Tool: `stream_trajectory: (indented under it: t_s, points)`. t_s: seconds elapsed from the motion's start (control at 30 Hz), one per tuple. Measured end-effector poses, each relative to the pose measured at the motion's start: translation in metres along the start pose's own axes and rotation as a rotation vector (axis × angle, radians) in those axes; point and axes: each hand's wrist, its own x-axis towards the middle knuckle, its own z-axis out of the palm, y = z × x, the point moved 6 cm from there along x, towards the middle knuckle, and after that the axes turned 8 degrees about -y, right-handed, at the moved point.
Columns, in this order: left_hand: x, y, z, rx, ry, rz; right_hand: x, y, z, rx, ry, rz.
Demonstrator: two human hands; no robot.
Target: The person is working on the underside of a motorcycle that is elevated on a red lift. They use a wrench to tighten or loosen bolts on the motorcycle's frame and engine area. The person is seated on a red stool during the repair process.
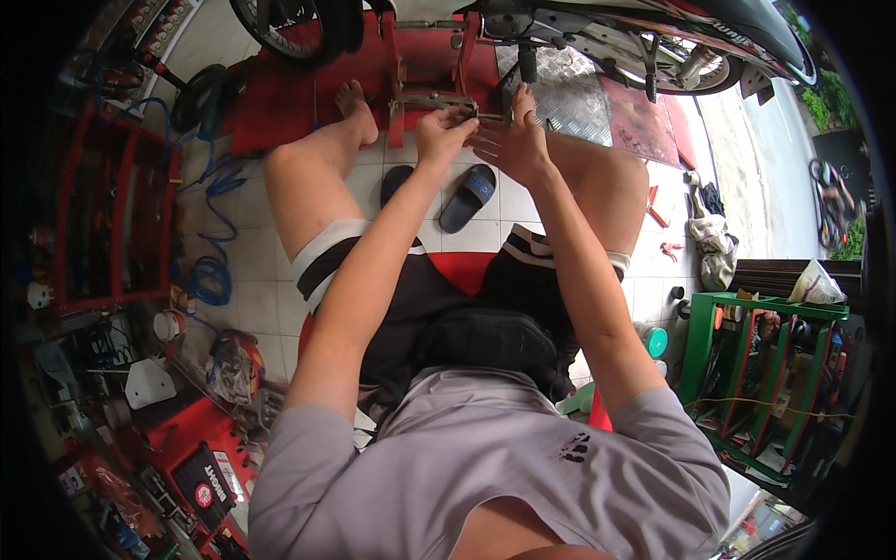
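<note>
My left hand is closed, its thumb and fingertips pinched around a small dark part too small to name. Close beside it on the right, my right hand has its fingers stretched out, their tips near the left fingertips. Both hands are just in front of the red lift frame, below a motorcycle at the top of the view. I cannot tell whether the right fingertips touch the small part.
Black slide sandals lie on white tiles between my legs. A coiled blue hose runs along the left, near a red shelf. Red-handled pliers, a cloth bag and a green rack are on the right.
</note>
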Motion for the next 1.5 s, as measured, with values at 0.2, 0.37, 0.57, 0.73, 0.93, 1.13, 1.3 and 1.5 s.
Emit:
stream_trajectory:
  t_s: [0.2, 0.37, 0.57, 0.73, 0.93, 1.13, 1.3, 1.5]
  points:
    - [-0.001, -0.01, 0.001, -0.037, 0.031, -0.094, 0.003, -0.011, -0.011, 0.177, -0.042, -0.137]
    - [-0.001, -0.01, -0.001, 0.097, 0.056, -0.064, -0.005, -0.018, 0.002, 0.215, 0.02, -0.148]
    - [-0.009, 0.007, 0.008, 0.562, 0.06, 0.004, -0.012, -0.025, 0.007, 0.164, 0.128, -0.251]
    - [-0.009, 0.007, 0.008, 0.608, 0.142, 0.183, -0.01, -0.021, 0.011, 0.196, 0.188, -0.184]
    - [-0.007, 0.005, 0.007, 0.705, 0.159, 0.129, 0.011, -0.004, -0.012, 0.317, 0.254, -0.171]
    - [-0.01, 0.0, 0.008, 0.357, 0.121, -0.002, 0.013, -0.001, -0.017, 0.279, 0.278, -0.168]
    - [-0.009, -0.002, 0.009, 0.278, 0.095, 0.012, 0.009, -0.004, -0.012, 0.23, 0.287, -0.158]
    - [-0.006, -0.005, 0.005, 0.44, 0.128, 0.027, 0.006, -0.004, -0.012, 0.209, 0.324, -0.149]
